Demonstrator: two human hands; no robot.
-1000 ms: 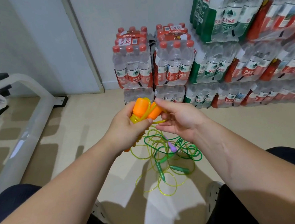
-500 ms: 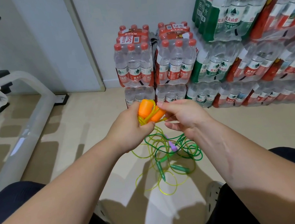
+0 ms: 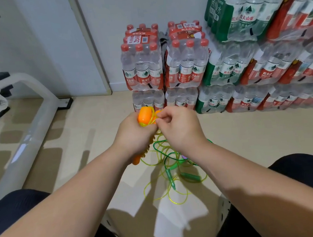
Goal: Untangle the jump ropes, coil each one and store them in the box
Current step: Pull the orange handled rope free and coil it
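Observation:
My left hand (image 3: 134,135) grips the orange handles (image 3: 144,116) of a jump rope, held upright in front of me, with yellow cord looped over their tops. My right hand (image 3: 178,129) is curled against them and pinches the yellow cord (image 3: 152,118) at the handle tops. Below the hands, a tangle of green and yellow rope (image 3: 169,168) lies on the floor with two green handles (image 3: 190,177) and a bit of purple. No box is in view.
Stacked packs of bottled water (image 3: 164,64) stand against the wall ahead and to the right. A white exercise machine frame (image 3: 24,122) runs along the left. My knees sit at the bottom corners, with tan floor (image 3: 252,136) between.
My right hand has closed in and turned over the handle tops, now covering the second orange handle. Both hands have stayed in nearly the same place.

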